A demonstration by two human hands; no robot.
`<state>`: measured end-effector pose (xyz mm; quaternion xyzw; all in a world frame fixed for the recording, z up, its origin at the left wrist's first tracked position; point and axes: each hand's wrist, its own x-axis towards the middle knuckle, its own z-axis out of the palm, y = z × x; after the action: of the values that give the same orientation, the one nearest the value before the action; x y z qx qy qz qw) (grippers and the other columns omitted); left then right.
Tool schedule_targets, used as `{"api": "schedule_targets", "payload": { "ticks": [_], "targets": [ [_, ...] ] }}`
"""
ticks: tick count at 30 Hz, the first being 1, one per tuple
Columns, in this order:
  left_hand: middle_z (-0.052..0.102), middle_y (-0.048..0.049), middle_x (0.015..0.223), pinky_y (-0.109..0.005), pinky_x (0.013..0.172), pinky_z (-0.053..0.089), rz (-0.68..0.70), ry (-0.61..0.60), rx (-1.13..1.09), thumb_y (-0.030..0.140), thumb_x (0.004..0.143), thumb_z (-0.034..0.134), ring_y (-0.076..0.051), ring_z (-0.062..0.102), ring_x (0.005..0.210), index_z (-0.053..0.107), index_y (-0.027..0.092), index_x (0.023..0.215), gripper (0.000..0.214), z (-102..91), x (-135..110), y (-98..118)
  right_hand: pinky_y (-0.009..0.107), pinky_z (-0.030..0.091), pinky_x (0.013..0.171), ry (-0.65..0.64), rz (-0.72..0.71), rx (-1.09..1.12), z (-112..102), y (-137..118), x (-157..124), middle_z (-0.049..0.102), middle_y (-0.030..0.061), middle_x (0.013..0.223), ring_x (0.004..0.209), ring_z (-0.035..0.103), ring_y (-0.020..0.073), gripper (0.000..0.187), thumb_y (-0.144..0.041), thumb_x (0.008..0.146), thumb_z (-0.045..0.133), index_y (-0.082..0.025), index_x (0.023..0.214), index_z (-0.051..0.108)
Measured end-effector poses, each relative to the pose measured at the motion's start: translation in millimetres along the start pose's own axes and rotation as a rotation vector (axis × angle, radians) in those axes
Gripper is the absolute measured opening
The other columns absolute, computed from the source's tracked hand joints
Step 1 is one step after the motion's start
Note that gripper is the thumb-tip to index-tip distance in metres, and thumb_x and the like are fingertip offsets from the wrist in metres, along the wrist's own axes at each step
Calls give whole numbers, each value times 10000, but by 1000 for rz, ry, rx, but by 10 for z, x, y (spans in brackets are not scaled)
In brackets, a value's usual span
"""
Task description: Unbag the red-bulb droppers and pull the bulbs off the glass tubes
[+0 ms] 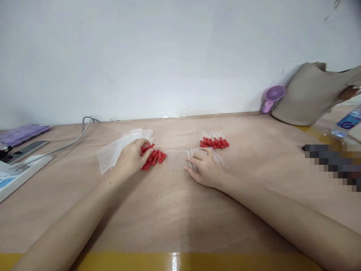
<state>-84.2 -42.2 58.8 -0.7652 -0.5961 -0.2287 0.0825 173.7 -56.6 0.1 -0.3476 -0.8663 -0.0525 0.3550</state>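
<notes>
My left hand (134, 156) is over a small heap of red rubber bulbs (154, 158). Its thumb and curled fingers close around a red bulb at the top of the heap. Flat on the table, clear thin glass tubes (176, 162) lie side by side in a row. My right hand (204, 165) rests over the right end of this row, fingers apart and touching the tubes. Some tubes show beyond it, fanned out at an angle. Behind the right hand lies a bunch of droppers (214, 140), clear tubes with red bulbs on their near ends.
Clear plastic bags (114, 149) lie under and beside the left forearm. A white power strip (28, 175) with a grey cable (73, 143) is at far left, near a purple case (25, 134). At right stand a purple fan (273, 96), a beige bag (304, 96) and a bottle (349, 120).
</notes>
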Motion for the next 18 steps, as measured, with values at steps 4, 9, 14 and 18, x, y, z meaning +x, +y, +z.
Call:
{"api": "schedule_targets", "payload": {
  "ticks": [4, 9, 14, 18],
  "targets": [
    [622, -45, 865, -319, 689, 427, 76, -52, 100, 364, 818, 467, -222, 552, 843, 590, 199, 862, 211, 101, -14, -59, 424, 213, 908, -21, -4, -75, -15, -11, 8, 577, 30, 726, 746, 481, 154, 249, -373, 823, 518, -166, 869, 648],
    [609, -54, 830, -325, 749, 433, 177, 18, 68, 387, 830, 466, -207, 525, 819, 635, 188, 825, 261, 108, -3, -78, 433, 196, 877, -32, -41, -181, -3, 0, 13, 571, 36, 708, 774, 449, 176, 332, -469, 811, 516, -178, 867, 665],
    [588, -55, 813, -328, 751, 438, 202, 133, 41, 353, 826, 479, -193, 516, 787, 641, 186, 823, 233, 74, -21, 22, 425, 191, 857, -30, -46, -184, 28, 20, 11, 577, 38, 720, 776, 448, 180, 450, -582, 780, 498, -180, 901, 660],
    [574, -57, 815, -329, 756, 441, 223, 169, -26, 329, 820, 483, -189, 523, 799, 632, 186, 813, 206, 78, -65, 124, 403, 206, 827, 18, -23, -199, 52, 46, 12, 578, 38, 719, 740, 442, 170, 569, -677, 727, 476, -168, 912, 651]
  ]
}}
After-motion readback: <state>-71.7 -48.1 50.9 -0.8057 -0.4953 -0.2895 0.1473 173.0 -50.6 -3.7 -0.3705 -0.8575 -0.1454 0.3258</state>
